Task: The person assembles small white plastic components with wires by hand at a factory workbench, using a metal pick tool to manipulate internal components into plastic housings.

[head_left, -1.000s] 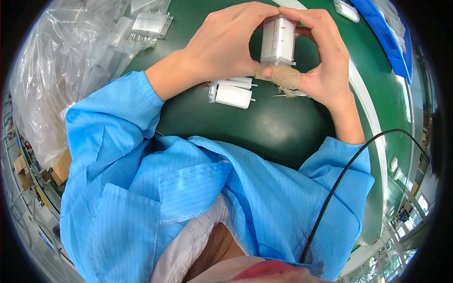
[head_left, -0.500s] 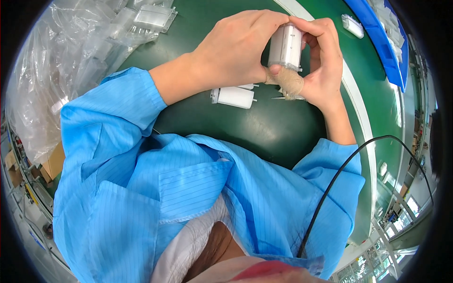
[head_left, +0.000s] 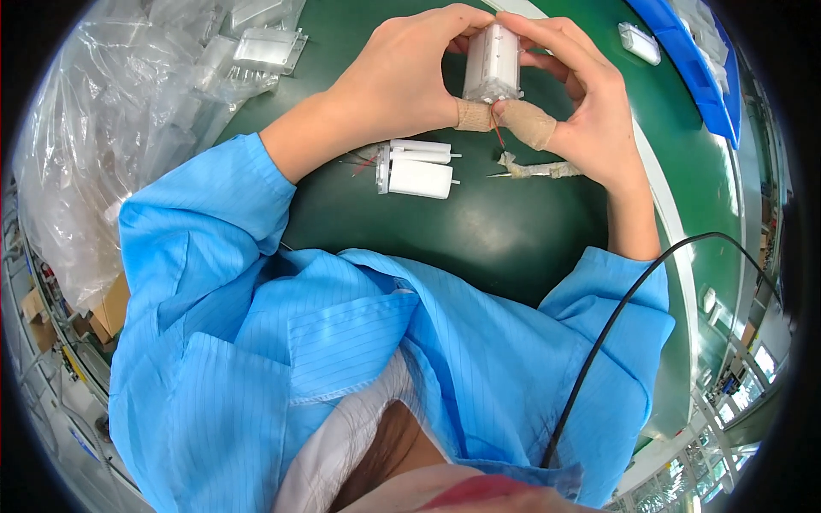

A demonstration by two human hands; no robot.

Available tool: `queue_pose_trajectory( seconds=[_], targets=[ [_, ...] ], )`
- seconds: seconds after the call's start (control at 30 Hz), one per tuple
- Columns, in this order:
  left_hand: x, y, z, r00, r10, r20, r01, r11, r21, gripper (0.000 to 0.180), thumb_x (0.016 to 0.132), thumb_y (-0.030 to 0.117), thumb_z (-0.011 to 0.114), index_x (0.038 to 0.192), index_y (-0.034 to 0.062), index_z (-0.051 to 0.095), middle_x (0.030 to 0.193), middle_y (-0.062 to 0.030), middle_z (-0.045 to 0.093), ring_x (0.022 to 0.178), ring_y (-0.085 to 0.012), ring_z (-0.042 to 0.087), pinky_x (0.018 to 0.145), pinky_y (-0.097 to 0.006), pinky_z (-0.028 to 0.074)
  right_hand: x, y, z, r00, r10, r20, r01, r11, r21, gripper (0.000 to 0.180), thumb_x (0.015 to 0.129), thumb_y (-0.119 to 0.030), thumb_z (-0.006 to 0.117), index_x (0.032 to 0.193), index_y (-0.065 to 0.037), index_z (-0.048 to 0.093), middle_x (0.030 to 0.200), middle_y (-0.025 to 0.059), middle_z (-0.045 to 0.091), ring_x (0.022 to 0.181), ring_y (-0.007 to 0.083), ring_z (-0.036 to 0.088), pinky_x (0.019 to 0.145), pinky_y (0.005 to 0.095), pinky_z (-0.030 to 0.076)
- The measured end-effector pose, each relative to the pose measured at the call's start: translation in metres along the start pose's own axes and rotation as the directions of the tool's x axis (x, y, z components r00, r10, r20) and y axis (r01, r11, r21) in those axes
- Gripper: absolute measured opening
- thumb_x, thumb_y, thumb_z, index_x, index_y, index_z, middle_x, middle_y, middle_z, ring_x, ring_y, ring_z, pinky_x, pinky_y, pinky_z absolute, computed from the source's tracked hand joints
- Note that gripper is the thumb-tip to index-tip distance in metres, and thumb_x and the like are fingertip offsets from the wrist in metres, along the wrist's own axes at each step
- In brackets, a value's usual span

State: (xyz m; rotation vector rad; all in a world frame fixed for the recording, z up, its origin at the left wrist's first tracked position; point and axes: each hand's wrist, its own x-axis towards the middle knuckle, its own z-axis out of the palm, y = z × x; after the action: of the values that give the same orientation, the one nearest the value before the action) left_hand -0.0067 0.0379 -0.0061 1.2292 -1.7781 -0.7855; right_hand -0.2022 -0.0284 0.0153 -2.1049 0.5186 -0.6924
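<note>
Between both hands I hold a white block-shaped part with a clear plastic casing (head_left: 493, 64), raised over the green table. My left hand (head_left: 409, 73) closes on its left side, with a tan-wrapped thumb at the lower end. From the right, my right hand (head_left: 577, 90) grips it, fingers curled round the top and a tan-wrapped thumb below. A thin red wire (head_left: 499, 137) hangs from its lower end. Below the hands lies a thin pointed tool with a wrapped handle (head_left: 543, 170). Left of that rests a similar white part with two blocks and red wires (head_left: 419, 178).
Clear plastic bags (head_left: 111, 145) cover the left side, with more white parts (head_left: 265, 50) on them. At the upper right stands a blue bin (head_left: 697, 77), a white piece (head_left: 640, 43) beside it. A black cable (head_left: 616, 312) arcs along the right.
Both hands and the white part have shifted slightly left and up. The red wire, the pointed tool and the second block of the lying part now show more fully.
</note>
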Motion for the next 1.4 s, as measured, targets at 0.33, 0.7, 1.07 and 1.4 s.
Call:
queue_pose_trajectory(
  seconds=[0.33, 0.7, 1.07, 1.4],
  targets=[
    [0.005, 0.008, -0.001, 0.97, 0.239, -0.04, -0.222, 0.944, 0.242, 0.064, 0.063, 0.024, 0.084, 0.115, 0.0018, 0.053, 0.108, -0.0171, 0.06, 0.096, -0.0309, 0.062, 0.082, -0.037, 0.05, 0.002, -0.002, -0.017, 0.976, -0.207, 0.07, 0.217, 0.947, -0.238, 0.047, 0.079, -0.01, 0.069, 0.124, -0.004, 0.056, 0.106, 0.0073, 0.055, 0.092, 0.0158, 0.055, 0.08, 0.028, 0.047],
    [0.006, -0.011, 0.025, 0.986, 0.074, -0.153, -0.06, 0.994, 0.089, 0.096, 0.066, 0.03, 0.086, 0.141, 0.0013, 0.032, 0.133, -0.0175, 0.047, 0.12, -0.0289, 0.05, 0.097, -0.038, 0.045, 0.005, 0.028, -0.004, 0.983, 0.116, -0.14, -0.067, 0.947, 0.315, 0.057, 0.073, -0.004, 0.074, 0.127, -0.001, 0.056, 0.114, 0.0091, 0.053, 0.11, 0.0186, 0.054, 0.098, 0.0319, 0.044],
    [0.016, -0.03, -0.02, 0.977, 0.129, -0.171, -0.096, 0.978, 0.187, 0.056, 0.077, 0.025, 0.073, 0.127, 0.0077, 0.054, 0.125, -0.0114, 0.056, 0.106, -0.0295, 0.057, 0.096, -0.039, 0.042, 0.019, 0.016, -0.036, 0.848, -0.284, -0.448, 0.08, 0.903, -0.421, 0.037, 0.08, -0.012, 0.074, 0.116, -0.009, 0.065, 0.113, 0.0066, 0.059, 0.102, 0.0167, 0.058, 0.086, 0.0285, 0.047],
    [-0.017, -0.008, -0.122, 0.956, -0.135, -0.26, 0.291, 0.555, 0.78, 0.03, 0.077, 0.018, 0.062, 0.097, -0.003, 0.067, 0.091, -0.0255, 0.065, 0.088, -0.041, 0.062, 0.079, -0.043, 0.05, 0.0, -0.052, 0.051, 0.975, -0.054, 0.215, 0.112, 0.957, -0.268, 0.033, 0.069, -0.012, 0.074, 0.099, -0.002, 0.063, 0.091, 0.0128, 0.062, 0.088, 0.0307, 0.062, 0.077, 0.039, 0.051]
  ],
)
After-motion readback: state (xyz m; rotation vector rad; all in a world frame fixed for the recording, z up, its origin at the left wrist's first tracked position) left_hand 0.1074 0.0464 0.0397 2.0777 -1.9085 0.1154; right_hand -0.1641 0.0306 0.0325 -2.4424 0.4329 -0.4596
